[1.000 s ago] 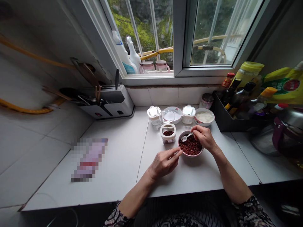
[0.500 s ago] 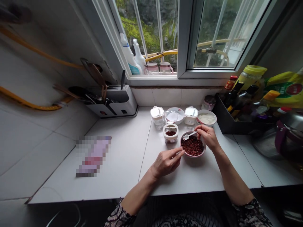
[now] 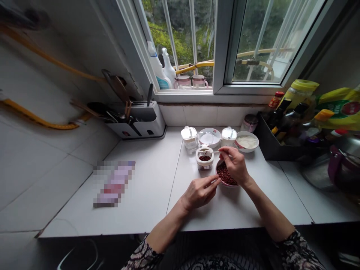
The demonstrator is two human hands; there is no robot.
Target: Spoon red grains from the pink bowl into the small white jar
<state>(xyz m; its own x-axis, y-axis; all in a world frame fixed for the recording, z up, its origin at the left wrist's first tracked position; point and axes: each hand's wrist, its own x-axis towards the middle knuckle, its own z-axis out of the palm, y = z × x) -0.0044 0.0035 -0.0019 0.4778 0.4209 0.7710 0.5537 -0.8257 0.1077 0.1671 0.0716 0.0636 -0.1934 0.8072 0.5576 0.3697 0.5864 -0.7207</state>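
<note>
A bowl (image 3: 226, 177) of dark red grains stands on the white counter, partly covered by my right hand (image 3: 234, 162). That hand pinches the handle of a small white spoon (image 3: 208, 153), whose scoop is over the open mouth of a square clear jar (image 3: 205, 159) with red grains inside. My left hand (image 3: 200, 192) has its fingertips closed on the bowl's left rim. Behind the jar are a lidded container (image 3: 189, 138), an oval white dish (image 3: 211, 137), a second lidded container (image 3: 228, 135) and a bowl of white contents (image 3: 246, 142).
A utensil rack (image 3: 143, 125) stands at the back left, and a blurred purple packet (image 3: 114, 187) lies on the left counter (image 3: 152, 180). On the right are a dark box (image 3: 271, 146) of bottles and a metal pot (image 3: 317, 168). A window rises behind.
My right hand has moved left with the spoon, from above the grain bowl to over the jar's opening. My left hand stays at the bowl's rim. The view has shifted slightly.
</note>
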